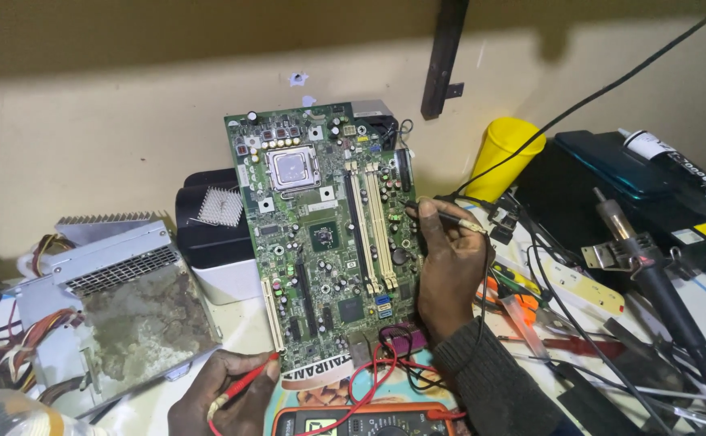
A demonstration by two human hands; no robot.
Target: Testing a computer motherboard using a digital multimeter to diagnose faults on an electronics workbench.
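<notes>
- Head view: right hand [448,266] pinches slim black probe [443,215], tip on the long green circuit board [324,234] just left of it.
- Left hand [228,396] closed on red probe [244,386], tip by the board's lower-left corner, up-right of it.
- Board's long axis runs away; right hand nearer.

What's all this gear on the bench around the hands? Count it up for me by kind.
Green circuit board: 1
Test probes: 2, a red probe in the left hand and a black probe in the right hand
Orange meter: 1
Dusty power supply box: 1
Yellow cup: 1
Soldering iron: 1
Total: 7
</notes>
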